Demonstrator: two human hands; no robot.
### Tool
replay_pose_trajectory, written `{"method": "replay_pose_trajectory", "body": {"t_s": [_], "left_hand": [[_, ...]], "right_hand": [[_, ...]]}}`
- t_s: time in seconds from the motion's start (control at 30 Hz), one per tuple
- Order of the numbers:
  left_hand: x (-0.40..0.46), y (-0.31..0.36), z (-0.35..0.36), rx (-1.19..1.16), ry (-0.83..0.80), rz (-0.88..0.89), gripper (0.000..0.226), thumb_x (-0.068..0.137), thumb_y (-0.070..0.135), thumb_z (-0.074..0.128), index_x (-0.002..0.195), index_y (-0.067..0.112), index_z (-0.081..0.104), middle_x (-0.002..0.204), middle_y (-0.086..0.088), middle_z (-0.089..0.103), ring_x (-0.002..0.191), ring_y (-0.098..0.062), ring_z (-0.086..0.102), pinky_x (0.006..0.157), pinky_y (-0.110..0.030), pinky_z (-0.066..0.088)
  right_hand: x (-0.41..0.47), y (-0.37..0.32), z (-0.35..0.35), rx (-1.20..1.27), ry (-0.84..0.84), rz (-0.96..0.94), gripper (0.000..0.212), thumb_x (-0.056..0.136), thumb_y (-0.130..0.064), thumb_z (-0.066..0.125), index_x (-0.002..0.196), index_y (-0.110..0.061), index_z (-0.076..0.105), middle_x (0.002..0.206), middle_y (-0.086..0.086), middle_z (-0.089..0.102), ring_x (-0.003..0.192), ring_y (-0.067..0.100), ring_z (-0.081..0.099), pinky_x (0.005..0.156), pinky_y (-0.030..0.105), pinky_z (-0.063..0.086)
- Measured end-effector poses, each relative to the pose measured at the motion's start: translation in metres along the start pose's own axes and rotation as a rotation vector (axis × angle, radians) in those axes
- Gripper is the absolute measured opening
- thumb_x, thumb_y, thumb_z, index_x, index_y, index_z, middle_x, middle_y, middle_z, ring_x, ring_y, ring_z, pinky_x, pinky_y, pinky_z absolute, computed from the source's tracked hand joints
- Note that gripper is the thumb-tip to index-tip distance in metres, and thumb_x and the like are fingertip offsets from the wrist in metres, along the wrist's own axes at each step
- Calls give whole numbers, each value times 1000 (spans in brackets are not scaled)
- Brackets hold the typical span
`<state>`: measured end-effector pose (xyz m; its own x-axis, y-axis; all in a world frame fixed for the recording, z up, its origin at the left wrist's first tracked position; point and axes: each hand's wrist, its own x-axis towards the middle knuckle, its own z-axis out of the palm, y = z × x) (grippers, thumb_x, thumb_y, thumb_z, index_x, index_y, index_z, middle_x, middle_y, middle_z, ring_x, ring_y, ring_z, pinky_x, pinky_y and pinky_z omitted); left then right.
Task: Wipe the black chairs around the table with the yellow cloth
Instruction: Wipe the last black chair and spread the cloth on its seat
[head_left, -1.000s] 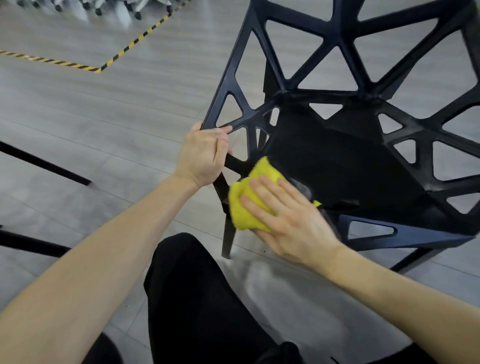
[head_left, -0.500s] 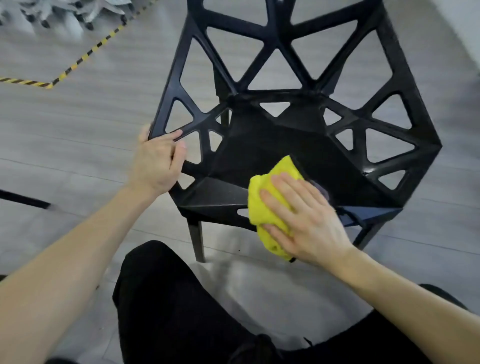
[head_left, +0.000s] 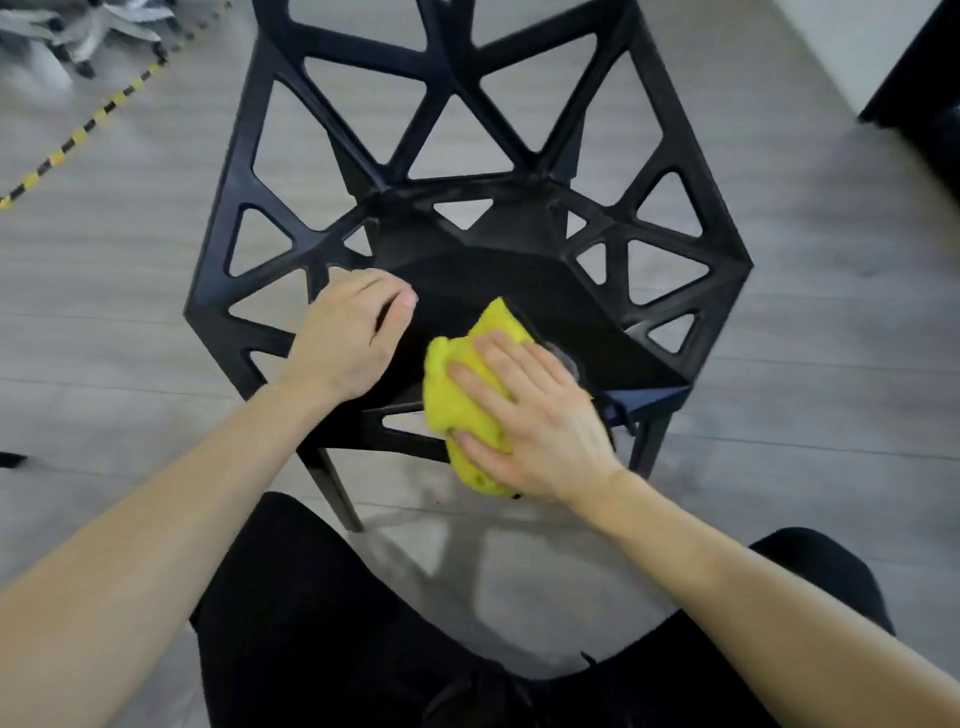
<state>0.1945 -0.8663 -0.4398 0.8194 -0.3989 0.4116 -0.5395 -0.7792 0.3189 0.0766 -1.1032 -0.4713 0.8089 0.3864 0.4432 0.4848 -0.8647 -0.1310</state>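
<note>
The chair (head_left: 467, 171) stands on the floor (head_left: 831, 332), seat toward the person and open lattice back at the far side. The cloth (head_left: 470, 384) lies bunched on the near front part of the seat, draped over the front edge.

The right hand (head_left: 535, 421) presses flat on the cloth. Its fingers (head_left: 498, 364) are straight and slightly spread, pointing left and far; the thumb sits at the near lower edge of the cloth. The flat palm spreads pressure over the cloth, which suits a wiping stroke better than a pinch would.

The left hand (head_left: 345, 338) rests on the left part of the seat, where the lattice side meets it. Its fingers are loosely curled; whether they clamp a strut cannot be told, as the fingertips are partly hidden. The placement likely braces the chair so that it does not slide under the wiping load.

Judged step: wiping the seat. The lattice back and sides probably remain to be done, as do the other chairs, none of which is visible. Hazard tape (head_left: 78, 140) runs across the floor at far left.
</note>
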Motion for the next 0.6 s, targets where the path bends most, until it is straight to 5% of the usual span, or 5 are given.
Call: {"method": "replay_pose_trajectory", "body": {"t_s": [0.13,0.23,0.4,0.6], "left_hand": [[7,8,16,73,-185,-31,46,113,45,37,131,19,71,139,1,69,135,-22,57,118,-43,40],[6,6,19,50,-217,-111,54,110,51,33,135,21,70,141,3,68,136,-21,56,118,-47,42],[19,1,17,85,-271,-108,54,105,53,35,126,22,73,130,6,71,126,-21,59,109,-44,47],[35,-20,30,170,-298,-138,43,110,44,42,140,24,65,148,5,62,143,-21,47,119,-45,31]], "right_hand": [[-35,98,-47,-109,82,278,56,103,-54,58,141,-15,67,153,12,57,153,31,42,124,53,33],[-25,83,-39,-103,48,322,52,104,-45,56,142,-11,65,154,15,55,152,35,41,128,51,27],[6,26,-24,-8,-198,120,61,105,-57,44,152,-18,54,161,14,46,152,34,38,129,48,24],[50,84,-27,19,-413,300,87,94,-77,16,162,-29,40,172,9,30,161,26,22,133,40,15]]}}
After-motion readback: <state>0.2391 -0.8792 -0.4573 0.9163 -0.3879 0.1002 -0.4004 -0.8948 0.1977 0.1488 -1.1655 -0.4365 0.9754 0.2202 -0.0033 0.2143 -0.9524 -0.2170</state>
